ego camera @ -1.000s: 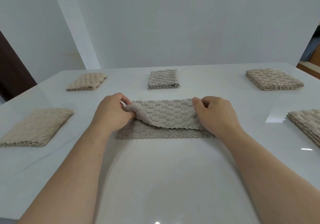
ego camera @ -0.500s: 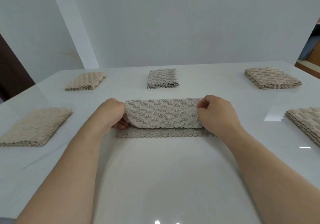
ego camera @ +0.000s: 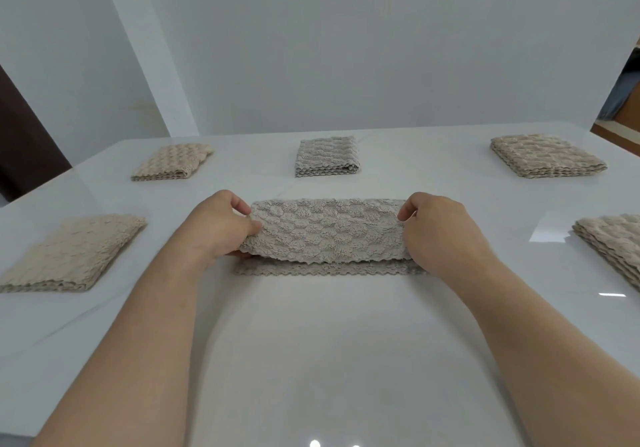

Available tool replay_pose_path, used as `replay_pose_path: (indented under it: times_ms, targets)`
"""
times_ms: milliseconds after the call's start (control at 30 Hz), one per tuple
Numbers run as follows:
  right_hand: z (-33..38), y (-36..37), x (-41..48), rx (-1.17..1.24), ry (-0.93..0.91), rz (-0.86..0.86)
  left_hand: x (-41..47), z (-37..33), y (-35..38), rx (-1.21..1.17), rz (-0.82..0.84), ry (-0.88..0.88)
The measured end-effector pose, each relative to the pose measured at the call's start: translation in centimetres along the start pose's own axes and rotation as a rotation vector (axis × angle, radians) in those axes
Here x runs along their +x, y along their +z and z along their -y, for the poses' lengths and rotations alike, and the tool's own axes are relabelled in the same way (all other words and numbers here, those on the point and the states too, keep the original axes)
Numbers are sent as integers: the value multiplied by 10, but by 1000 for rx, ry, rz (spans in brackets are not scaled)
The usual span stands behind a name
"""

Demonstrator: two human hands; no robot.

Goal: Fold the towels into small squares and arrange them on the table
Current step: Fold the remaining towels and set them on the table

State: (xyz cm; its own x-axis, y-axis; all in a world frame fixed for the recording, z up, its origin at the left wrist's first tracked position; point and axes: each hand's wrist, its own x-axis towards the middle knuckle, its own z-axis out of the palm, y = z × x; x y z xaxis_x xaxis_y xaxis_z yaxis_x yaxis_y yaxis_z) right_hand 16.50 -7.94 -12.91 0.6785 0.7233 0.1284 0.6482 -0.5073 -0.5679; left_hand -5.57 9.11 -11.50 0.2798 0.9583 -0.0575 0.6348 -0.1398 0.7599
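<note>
A grey textured towel [ego camera: 327,230] lies in a long strip at the middle of the white table [ego camera: 322,360]. Its upper layer is lifted and drawn toward me over the lower layer, whose scalloped front edge still shows beneath. My left hand [ego camera: 218,226] pinches the strip's left end. My right hand [ego camera: 438,230] pinches the right end. Folded towels lie around it: a beige one [ego camera: 72,252] at the left, a beige one [ego camera: 173,162] at the far left, a grey one [ego camera: 325,155] at the far middle.
Two more folded beige towels lie on the right: one [ego camera: 545,161] at the far right corner, one [ego camera: 614,242] at the right edge, partly cut off by the frame. A white wall rises behind the table. A dark doorway [ego camera: 20,148] stands at the left.
Both hands have pulled the towel's upper layer toward me, so it covers more of the lower layer. The crumpled left corner has been straightened flat.
</note>
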Motion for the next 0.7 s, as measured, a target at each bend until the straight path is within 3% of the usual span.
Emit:
replay_pose_path:
  times_ms: [700]
  targets:
    - [5,-2,-10,-151,-42,29,-2,0,-1,257,6,4]
